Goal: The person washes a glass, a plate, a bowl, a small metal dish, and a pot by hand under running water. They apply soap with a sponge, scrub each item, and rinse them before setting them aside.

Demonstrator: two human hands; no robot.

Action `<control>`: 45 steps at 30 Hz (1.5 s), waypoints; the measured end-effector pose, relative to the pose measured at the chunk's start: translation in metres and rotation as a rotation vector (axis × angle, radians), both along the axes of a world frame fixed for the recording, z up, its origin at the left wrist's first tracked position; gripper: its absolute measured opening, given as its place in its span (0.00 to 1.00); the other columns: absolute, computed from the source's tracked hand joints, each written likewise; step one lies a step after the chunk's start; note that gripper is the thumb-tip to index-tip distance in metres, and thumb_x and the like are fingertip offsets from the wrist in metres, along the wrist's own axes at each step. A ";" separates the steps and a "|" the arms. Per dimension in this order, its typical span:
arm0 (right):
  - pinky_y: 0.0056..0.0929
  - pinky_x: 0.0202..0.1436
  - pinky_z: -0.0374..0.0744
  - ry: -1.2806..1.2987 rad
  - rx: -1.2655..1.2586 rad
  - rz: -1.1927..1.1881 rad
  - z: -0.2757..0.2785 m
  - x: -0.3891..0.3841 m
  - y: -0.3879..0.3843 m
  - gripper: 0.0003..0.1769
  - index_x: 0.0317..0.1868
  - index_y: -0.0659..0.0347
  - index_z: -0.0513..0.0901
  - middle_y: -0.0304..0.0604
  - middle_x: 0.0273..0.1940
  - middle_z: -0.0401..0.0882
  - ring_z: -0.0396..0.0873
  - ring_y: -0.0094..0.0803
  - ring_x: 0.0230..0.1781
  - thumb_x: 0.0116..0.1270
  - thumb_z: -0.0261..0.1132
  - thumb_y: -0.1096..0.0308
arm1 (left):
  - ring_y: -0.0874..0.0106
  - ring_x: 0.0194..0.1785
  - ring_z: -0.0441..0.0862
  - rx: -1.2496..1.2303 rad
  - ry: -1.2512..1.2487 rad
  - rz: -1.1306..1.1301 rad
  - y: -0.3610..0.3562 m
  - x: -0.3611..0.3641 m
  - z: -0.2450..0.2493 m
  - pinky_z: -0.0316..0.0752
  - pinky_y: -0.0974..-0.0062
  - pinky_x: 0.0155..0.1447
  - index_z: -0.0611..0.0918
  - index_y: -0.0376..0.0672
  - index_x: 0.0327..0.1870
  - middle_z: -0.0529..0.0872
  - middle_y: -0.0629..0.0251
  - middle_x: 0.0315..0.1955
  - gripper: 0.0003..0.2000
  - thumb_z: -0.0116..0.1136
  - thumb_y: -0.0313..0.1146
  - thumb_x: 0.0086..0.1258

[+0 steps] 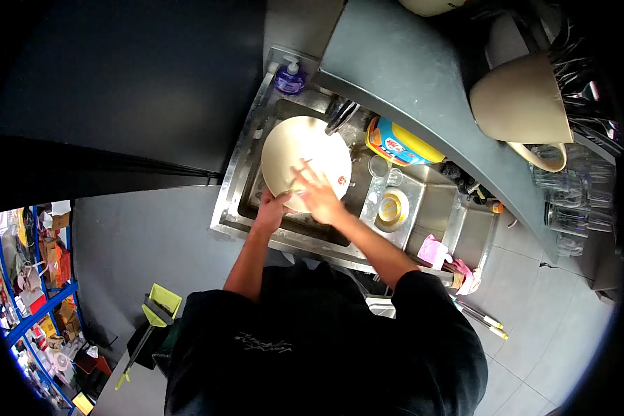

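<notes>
Dish (pixel 291 149) sits in left hand (pixel 272 209), beneath right hand (pixel 317 194).

1. Two bare hands: left hand (pixel 271 212), right hand (pixel 319 199).
2. One round cream dish (pixel 289 147).
3. One purple soap bottle (pixel 290 81) with a white pump.
4. One yellow plastic tub (pixel 403 143) with a blue label.
5. Two small, clear round cups (pixel 378 166).
6. One large, handled beige mug (pixel 518 100).
7. One lime-green dustpan (pixel 166 295).
8. Several clear drinking glasses (pixel 568 215), overlapping too much to count.

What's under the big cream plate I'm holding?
The steel sink basin shows around the cream plate, lower down. Your left hand holds the near rim. Whatever lies directly below the plate is covered, so I can't tell.
</notes>
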State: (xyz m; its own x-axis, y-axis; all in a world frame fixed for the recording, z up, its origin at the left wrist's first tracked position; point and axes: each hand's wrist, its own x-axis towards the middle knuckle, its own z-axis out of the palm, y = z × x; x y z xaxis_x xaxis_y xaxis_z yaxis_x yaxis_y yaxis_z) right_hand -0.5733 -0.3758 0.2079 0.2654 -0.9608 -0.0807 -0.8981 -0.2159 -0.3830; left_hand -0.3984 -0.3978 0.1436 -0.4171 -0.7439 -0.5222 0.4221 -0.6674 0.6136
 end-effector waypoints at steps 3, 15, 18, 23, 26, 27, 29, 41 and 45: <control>0.55 0.75 0.58 -0.127 -0.245 -0.008 -0.012 0.017 -0.040 0.35 0.74 0.49 0.66 0.49 0.78 0.52 0.51 0.59 0.76 0.66 0.63 0.62 | 0.67 0.45 0.86 0.038 -0.012 -0.014 0.005 0.002 0.003 0.86 0.68 0.33 0.75 0.44 0.60 0.85 0.64 0.47 0.20 0.60 0.26 0.66; 0.36 0.49 0.82 -1.509 0.410 -1.115 -0.049 -0.074 -0.027 0.23 0.59 0.62 0.76 0.44 0.50 0.84 0.83 0.33 0.47 0.69 0.68 0.61 | 0.69 0.47 0.85 0.000 -0.086 0.012 -0.013 0.027 0.014 0.85 0.69 0.42 0.76 0.46 0.61 0.85 0.67 0.48 0.20 0.56 0.21 0.67; 0.29 0.32 0.81 -1.489 0.358 -1.210 -0.054 -0.069 -0.019 0.18 0.52 0.63 0.79 0.43 0.43 0.84 0.82 0.29 0.34 0.70 0.68 0.59 | 0.71 0.56 0.79 -0.095 -0.118 0.090 -0.006 0.011 0.005 0.74 0.70 0.59 0.73 0.43 0.64 0.81 0.68 0.55 0.23 0.60 0.22 0.66; 0.21 0.26 0.73 -1.282 0.150 -1.222 -0.054 -0.031 0.001 0.24 0.62 0.55 0.71 0.35 0.44 0.78 0.74 0.21 0.31 0.72 0.65 0.55 | 0.68 0.59 0.75 0.023 -0.104 0.329 0.024 -0.025 -0.032 0.68 0.68 0.64 0.75 0.40 0.60 0.78 0.63 0.57 0.21 0.61 0.22 0.65; 0.35 0.62 0.73 -1.538 0.098 -1.112 -0.058 -0.027 0.015 0.34 0.75 0.52 0.58 0.40 0.67 0.66 0.69 0.31 0.64 0.77 0.50 0.43 | 0.67 0.58 0.77 -0.019 -0.096 0.262 0.022 -0.008 -0.042 0.71 0.67 0.63 0.77 0.39 0.58 0.80 0.63 0.55 0.20 0.60 0.20 0.63; 0.37 0.69 0.68 -1.798 0.270 -1.110 -0.052 -0.034 0.018 0.34 0.75 0.52 0.58 0.40 0.68 0.67 0.68 0.34 0.67 0.78 0.48 0.43 | 0.66 0.58 0.78 0.034 -0.042 0.270 0.014 -0.001 -0.028 0.72 0.67 0.62 0.78 0.40 0.58 0.81 0.63 0.54 0.20 0.60 0.20 0.63; 0.37 0.69 0.68 -1.722 0.295 -1.062 -0.066 -0.050 0.012 0.32 0.75 0.52 0.59 0.41 0.68 0.67 0.68 0.34 0.67 0.77 0.53 0.49 | 0.66 0.58 0.79 0.105 -0.016 0.198 -0.001 0.014 -0.008 0.73 0.67 0.62 0.78 0.41 0.58 0.82 0.64 0.53 0.21 0.60 0.19 0.62; 0.38 0.59 0.78 -1.656 0.327 -1.380 -0.082 -0.039 0.018 0.19 0.58 0.61 0.78 0.41 0.54 0.82 0.79 0.34 0.55 0.68 0.68 0.69 | 0.70 0.53 0.80 -0.009 -0.113 0.443 0.012 -0.021 -0.005 0.75 0.71 0.57 0.78 0.38 0.58 0.83 0.65 0.50 0.22 0.57 0.17 0.60; 0.38 0.59 0.79 -1.612 0.471 -1.209 -0.076 -0.051 0.029 0.19 0.59 0.63 0.77 0.44 0.53 0.82 0.80 0.35 0.54 0.69 0.67 0.70 | 0.69 0.53 0.81 -0.006 -0.153 0.184 0.003 0.007 0.000 0.76 0.69 0.56 0.79 0.37 0.56 0.84 0.63 0.49 0.20 0.55 0.18 0.60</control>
